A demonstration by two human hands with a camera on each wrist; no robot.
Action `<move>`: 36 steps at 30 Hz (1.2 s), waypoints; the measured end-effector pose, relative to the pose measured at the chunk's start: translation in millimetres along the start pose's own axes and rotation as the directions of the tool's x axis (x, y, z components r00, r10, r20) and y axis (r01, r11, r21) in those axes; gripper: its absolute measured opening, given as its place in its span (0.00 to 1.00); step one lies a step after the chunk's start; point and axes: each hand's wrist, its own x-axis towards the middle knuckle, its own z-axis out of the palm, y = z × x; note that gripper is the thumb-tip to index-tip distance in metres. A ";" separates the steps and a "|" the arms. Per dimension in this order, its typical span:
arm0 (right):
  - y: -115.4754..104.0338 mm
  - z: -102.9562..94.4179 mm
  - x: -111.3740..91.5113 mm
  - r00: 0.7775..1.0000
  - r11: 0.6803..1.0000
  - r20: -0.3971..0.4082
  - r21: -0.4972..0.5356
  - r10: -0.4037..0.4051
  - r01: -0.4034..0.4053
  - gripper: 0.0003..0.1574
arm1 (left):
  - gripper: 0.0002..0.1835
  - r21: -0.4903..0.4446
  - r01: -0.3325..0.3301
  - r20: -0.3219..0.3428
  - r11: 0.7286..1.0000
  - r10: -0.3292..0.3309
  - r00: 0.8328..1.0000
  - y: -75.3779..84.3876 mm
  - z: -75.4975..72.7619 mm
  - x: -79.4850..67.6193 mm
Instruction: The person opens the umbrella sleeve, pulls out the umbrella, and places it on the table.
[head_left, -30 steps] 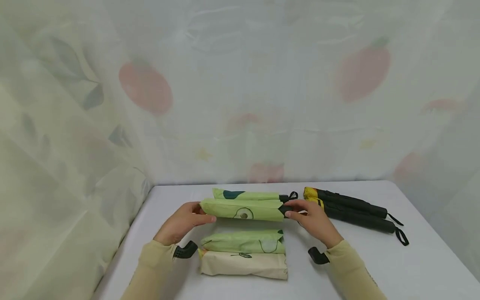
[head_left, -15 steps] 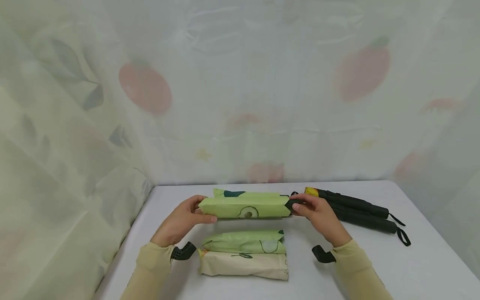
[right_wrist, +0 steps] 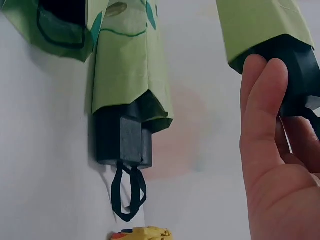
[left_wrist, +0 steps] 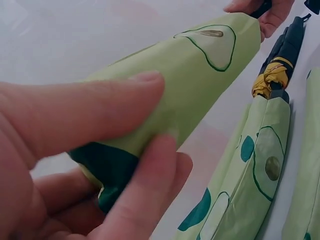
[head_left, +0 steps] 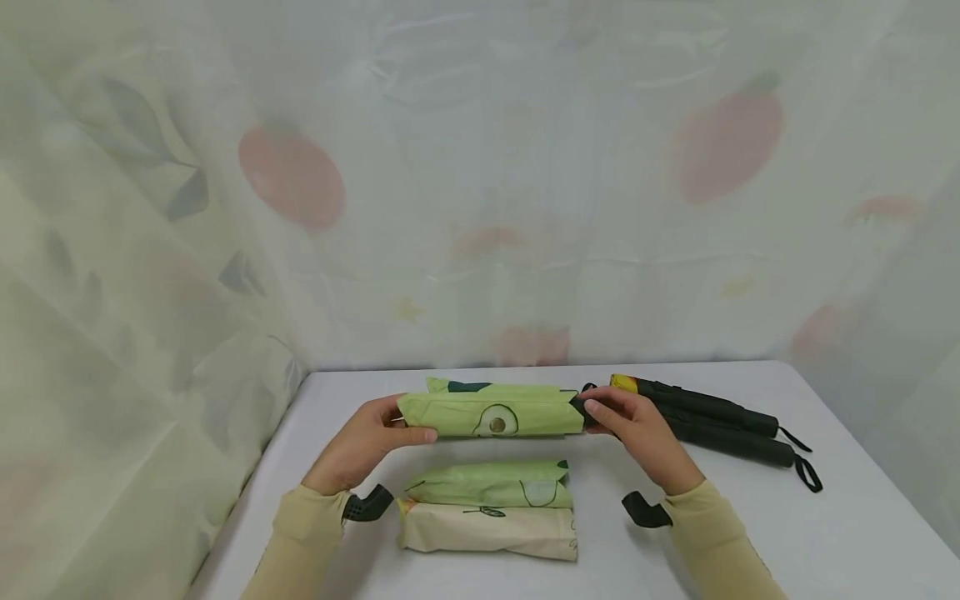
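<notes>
A folded umbrella in a light green avocado-print sleeve [head_left: 457, 414] is held level in front of me, by both hands. My left hand [head_left: 363, 442] grips its left end, thumb across the near side; in the left wrist view the fingers [left_wrist: 155, 175] curl round the dark green end. At the right end my right hand [head_left: 637, 429] pinches the black handle [right_wrist: 295, 70], which sticks out of the sleeve mouth. Just behind lies another green-sleeved umbrella [head_left: 517, 388], its black handle and wrist loop [right_wrist: 129, 192] showing in the right wrist view.
Nearer on the white table [head_left: 345, 567] lie a green avocado-print sleeve [head_left: 480, 485] and a cream sleeve [head_left: 487, 532], side by side. Two black folded umbrellas [head_left: 705, 405] with yellow ends lie at the back right. A patterned curtain [head_left: 480, 167] rises behind the table.
My right hand has shifted a little to the right with the handle, and the sleeve's right end has moved with it. The left hand has barely moved. The last half second shows almost no motion.
</notes>
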 end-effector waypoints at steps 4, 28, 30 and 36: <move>1.1 -0.1 0.0 1.000 1.000 0.020 0.025 0.000 -0.001 0.27 | 0.30 -0.008 -0.021 -0.019 1.000 0.021 1.000 0.9 2.0 0.3; 4.9 -3.2 1.4 0.997 0.992 0.054 0.108 0.054 -0.059 0.30 | 0.27 -0.083 -0.038 -0.005 0.996 0.037 0.999 1.8 6.5 2.0; 4.8 -3.9 0.9 0.996 0.992 0.052 0.105 0.065 -0.070 0.31 | 0.26 -0.079 -0.037 -0.005 0.996 0.037 0.999 2.3 6.5 1.9; 4.4 -5.7 0.5 0.995 0.989 0.040 0.113 0.092 -0.096 0.31 | 0.26 -0.071 -0.033 0.009 0.997 0.034 0.999 2.6 4.7 1.4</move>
